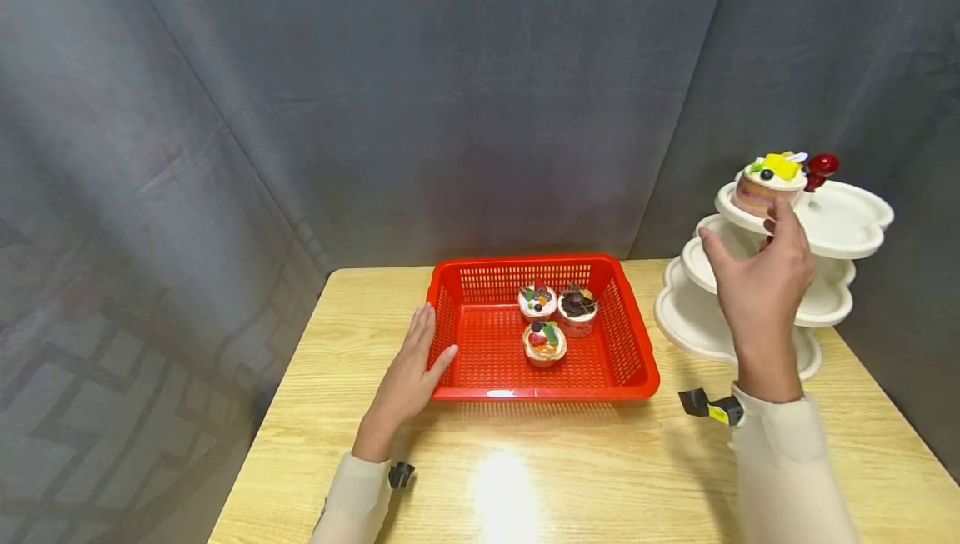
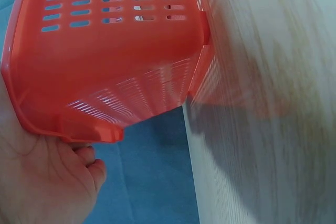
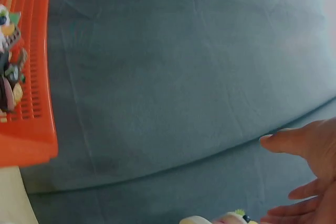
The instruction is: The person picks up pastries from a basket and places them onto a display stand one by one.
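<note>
The beige sleeve (image 1: 783,465) led to a right hand (image 1: 765,290), loosened and gripping nothing beside a fruit-topped cake (image 1: 761,192), whose weight the white tiered stand (image 1: 855,215) bore up top, while the left hand (image 1: 408,369) lay straight-fingered along the red basket (image 1: 592,393), presumably steadying it.

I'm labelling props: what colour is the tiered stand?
The tiered stand is creamy white; it shows best in the head view.

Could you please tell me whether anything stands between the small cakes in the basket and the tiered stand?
Yes: the red basket's right wall rises between the small cakes and the tiered stand, so lifting over it seems needed.
</note>
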Tool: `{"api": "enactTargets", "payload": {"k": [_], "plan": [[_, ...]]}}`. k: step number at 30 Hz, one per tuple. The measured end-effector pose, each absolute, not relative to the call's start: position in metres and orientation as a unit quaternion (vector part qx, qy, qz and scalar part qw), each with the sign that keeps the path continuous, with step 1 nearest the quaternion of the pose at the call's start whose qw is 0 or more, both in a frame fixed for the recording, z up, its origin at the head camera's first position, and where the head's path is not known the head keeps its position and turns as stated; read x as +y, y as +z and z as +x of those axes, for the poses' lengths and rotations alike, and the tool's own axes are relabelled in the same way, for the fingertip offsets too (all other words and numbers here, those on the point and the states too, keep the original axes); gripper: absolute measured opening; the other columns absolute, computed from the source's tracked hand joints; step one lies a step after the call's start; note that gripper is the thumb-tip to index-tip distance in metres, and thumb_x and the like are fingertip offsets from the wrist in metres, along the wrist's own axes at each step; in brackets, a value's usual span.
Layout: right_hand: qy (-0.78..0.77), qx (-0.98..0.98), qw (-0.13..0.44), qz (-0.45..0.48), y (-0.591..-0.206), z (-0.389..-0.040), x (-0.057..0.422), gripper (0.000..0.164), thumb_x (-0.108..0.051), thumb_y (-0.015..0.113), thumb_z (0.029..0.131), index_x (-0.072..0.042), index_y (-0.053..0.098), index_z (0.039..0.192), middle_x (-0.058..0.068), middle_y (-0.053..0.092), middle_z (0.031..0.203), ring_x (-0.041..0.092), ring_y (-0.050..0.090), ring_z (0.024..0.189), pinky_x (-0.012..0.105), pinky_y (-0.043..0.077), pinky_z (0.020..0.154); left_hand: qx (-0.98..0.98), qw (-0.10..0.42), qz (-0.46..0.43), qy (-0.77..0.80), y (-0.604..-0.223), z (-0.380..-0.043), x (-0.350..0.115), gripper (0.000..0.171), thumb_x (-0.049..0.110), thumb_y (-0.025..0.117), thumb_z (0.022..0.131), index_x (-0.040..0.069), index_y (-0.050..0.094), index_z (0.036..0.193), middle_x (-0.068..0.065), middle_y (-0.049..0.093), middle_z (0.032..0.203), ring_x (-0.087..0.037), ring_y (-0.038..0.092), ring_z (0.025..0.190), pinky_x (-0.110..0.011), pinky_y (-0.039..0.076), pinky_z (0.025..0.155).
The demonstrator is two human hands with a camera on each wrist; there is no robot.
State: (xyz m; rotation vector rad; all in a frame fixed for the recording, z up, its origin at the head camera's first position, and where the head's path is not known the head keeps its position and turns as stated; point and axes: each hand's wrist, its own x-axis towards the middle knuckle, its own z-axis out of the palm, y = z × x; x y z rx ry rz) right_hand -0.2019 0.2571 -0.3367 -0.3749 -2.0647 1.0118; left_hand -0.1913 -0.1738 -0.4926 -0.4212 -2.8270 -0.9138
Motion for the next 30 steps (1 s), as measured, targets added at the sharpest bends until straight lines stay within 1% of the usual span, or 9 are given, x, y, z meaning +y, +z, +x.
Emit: {"api": "enactTargets", "payload": {"k": [3, 7, 11, 13, 15, 20, 23, 28, 30], "plan": [[0.423, -0.809, 0.382, -0.142, -0.34, -0.199, 0.252, 0.07, -0.029, 0.082, 0.085, -0.011, 0.054, 0.146, 0.009, 0.06, 0.142, 0.026, 0.059, 0.123, 0.021, 0.044, 0.1, -0.939, 0.074, -0.141, -0.305, -0.492, -0.191, -0.174, 0.078, 0.044, 0.053, 0.104, 0.007, 0.018, 0.163, -0.004, 0.01, 0.171, -0.021, 0.004, 0.157, -0.049, 0.019, 0.122], [0.453, -0.801, 0.368, -0.134, -0.348, -0.195, 0.247, 0.07, -0.029, 0.084, 0.083, -0.013, 0.056, 0.145, 0.005, 0.062, 0.139, 0.021, 0.062, 0.121, 0.023, 0.049, 0.1, -0.938, 0.076, -0.143, -0.307, -0.491, -0.191, -0.174, 0.077, 0.042, 0.054, 0.104, 0.007, 0.018, 0.163, -0.004, 0.01, 0.171, -0.023, 0.006, 0.157, -0.05, 0.02, 0.122], [0.469, -0.8, 0.356, -0.115, -0.355, -0.192, 0.241, 0.069, -0.026, 0.086, 0.082, -0.012, 0.057, 0.143, 0.006, 0.064, 0.135, 0.021, 0.064, 0.117, 0.021, 0.05, 0.097, -0.938, 0.072, -0.143, -0.308, -0.491, -0.191, -0.174, 0.079, 0.05, 0.049, 0.104, 0.007, 0.017, 0.163, -0.003, 0.009, 0.171, -0.022, 0.004, 0.157, -0.049, 0.019, 0.122], [0.48, -0.799, 0.346, -0.104, -0.358, -0.19, 0.238, 0.068, -0.025, 0.086, 0.082, -0.012, 0.058, 0.143, 0.008, 0.064, 0.135, 0.02, 0.064, 0.116, 0.021, 0.051, 0.096, -0.937, 0.074, -0.144, -0.308, -0.491, -0.191, -0.174, 0.079, 0.051, 0.048, 0.105, 0.007, 0.017, 0.163, -0.003, 0.009, 0.171, -0.023, 0.005, 0.157, -0.049, 0.019, 0.122], [0.492, -0.8, 0.33, -0.098, -0.363, -0.19, 0.235, 0.068, -0.022, 0.086, 0.083, -0.012, 0.057, 0.143, 0.008, 0.064, 0.136, 0.021, 0.064, 0.117, 0.021, 0.051, 0.096, -0.937, 0.072, -0.143, -0.31, -0.491, -0.191, -0.174, 0.079, 0.051, 0.048, 0.105, 0.008, 0.016, 0.163, -0.002, 0.009, 0.171, -0.02, 0.003, 0.157, -0.048, 0.018, 0.122], [0.504, -0.814, 0.28, -0.074, -0.375, -0.193, 0.228, 0.068, -0.021, 0.084, 0.085, -0.012, 0.055, 0.145, 0.008, 0.063, 0.137, 0.027, 0.064, 0.119, 0.023, 0.052, 0.096, -0.938, 0.069, -0.14, -0.31, -0.491, -0.191, -0.175, 0.078, 0.047, 0.05, 0.105, 0.008, 0.016, 0.163, -0.002, 0.009, 0.171, -0.014, 0.0, 0.156, -0.048, 0.018, 0.123], [0.493, -0.833, 0.249, -0.042, -0.378, -0.196, 0.226, 0.068, -0.024, 0.083, 0.087, -0.011, 0.053, 0.146, 0.01, 0.063, 0.137, 0.03, 0.063, 0.12, 0.024, 0.053, 0.095, -0.938, 0.071, -0.142, -0.31, -0.49, -0.191, -0.174, 0.078, 0.045, 0.051, 0.105, 0.007, 0.017, 0.163, -0.003, 0.01, 0.171, -0.017, 0.002, 0.157, -0.048, 0.018, 0.122], [0.483, -0.852, 0.201, 0.022, -0.382, -0.205, 0.227, 0.069, -0.025, 0.082, 0.088, -0.006, 0.051, 0.147, 0.016, 0.062, 0.136, 0.035, 0.062, 0.119, 0.036, 0.054, 0.096, -0.936, 0.071, -0.146, -0.313, -0.489, -0.19, -0.173, 0.078, 0.045, 0.051, 0.105, 0.006, 0.017, 0.162, -0.004, 0.01, 0.171, -0.02, 0.004, 0.157, -0.049, 0.018, 0.122], [0.486, -0.854, 0.182, 0.041, -0.384, -0.209, 0.228, 0.069, -0.024, 0.082, 0.088, -0.005, 0.052, 0.146, 0.018, 0.062, 0.135, 0.035, 0.062, 0.118, 0.036, 0.055, 0.095, -0.936, 0.071, -0.146, -0.312, -0.489, -0.19, -0.173, 0.078, 0.046, 0.051, 0.105, 0.006, 0.018, 0.162, -0.004, 0.01, 0.171, -0.019, 0.003, 0.157, -0.048, 0.018, 0.122]]}}
